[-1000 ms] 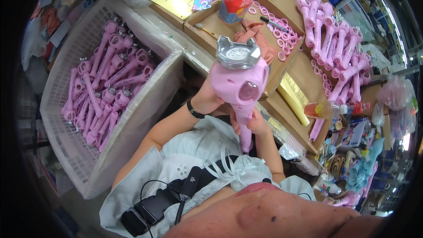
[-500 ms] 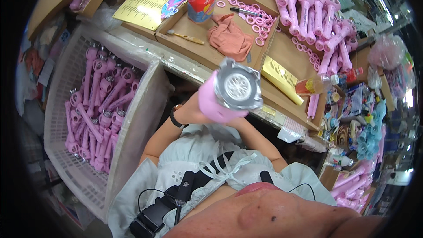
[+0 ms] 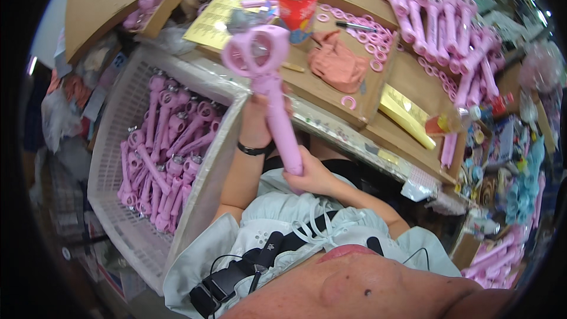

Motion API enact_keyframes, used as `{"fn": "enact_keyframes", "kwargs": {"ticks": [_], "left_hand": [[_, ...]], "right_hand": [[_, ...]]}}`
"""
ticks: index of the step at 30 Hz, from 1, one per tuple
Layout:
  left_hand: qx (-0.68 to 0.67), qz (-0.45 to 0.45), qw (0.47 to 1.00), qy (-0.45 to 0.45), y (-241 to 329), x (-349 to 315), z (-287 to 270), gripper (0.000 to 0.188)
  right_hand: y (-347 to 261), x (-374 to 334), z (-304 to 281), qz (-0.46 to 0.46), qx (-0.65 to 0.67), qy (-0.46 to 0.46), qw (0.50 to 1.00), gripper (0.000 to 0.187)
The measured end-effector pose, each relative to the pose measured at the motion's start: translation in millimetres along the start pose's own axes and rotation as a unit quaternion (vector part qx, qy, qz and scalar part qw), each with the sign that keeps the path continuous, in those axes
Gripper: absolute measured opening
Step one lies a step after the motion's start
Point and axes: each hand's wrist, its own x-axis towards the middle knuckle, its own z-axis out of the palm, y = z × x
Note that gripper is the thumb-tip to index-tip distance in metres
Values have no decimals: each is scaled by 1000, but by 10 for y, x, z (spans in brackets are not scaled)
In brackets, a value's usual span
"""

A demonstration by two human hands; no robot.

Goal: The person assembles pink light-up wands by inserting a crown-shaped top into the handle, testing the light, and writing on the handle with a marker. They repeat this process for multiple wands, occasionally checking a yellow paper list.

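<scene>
A pink plastic toy wand is held up in front of me, tilted, its ring-shaped head up and to the left. Beneath that head, my left hand, a black band on its wrist, is closed round the upper handle; the handle hides part of its fingers. The fingers of my right hand wrap the handle's bottom end. A blurred silvery cap tops the head. To the left, a white plastic basket holds many similar pink wands.
Cardboard trays cover the bench, holding an orange cloth, pink rings, a black pen and a red bottle. More pink wands are piled at the back right. A drink bottle lies by a yellow sheet.
The wand has swung from pointing its silvery end at the camera to lying lengthwise, head to the upper left. Both hands now show on its handle. The whole view has shifted.
</scene>
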Motion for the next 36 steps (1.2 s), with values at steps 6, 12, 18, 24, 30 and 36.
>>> {"fn": "enact_keyframes", "kwargs": {"ticks": [6, 12, 18, 24, 30, 36], "left_hand": [[-13, -43, 998, 41, -124, -166, 83, 43], [-3, -77, 996, 40, -143, -138, 197, 43], [-22, -93, 995, 33, -154, -122, 269, 46], [22, -81, 996, 18, -154, -139, 297, 46], [45, -57, 997, 5, -105, -148, 375, 45], [69, -55, 995, 44, -118, -81, 468, 50]], "right_hand": [[159, -142, 58, 78, 153, -34, 985, 41], [163, -189, -10, 55, 195, -53, 978, 45], [203, -233, -52, 44, 176, -62, 982, 48], [230, -248, -85, 18, 152, -72, 986, 50], [-24, -266, -438, -23, -55, -94, 994, 48], [-276, -613, -1493, -91, -244, 310, 914, 15]]}}
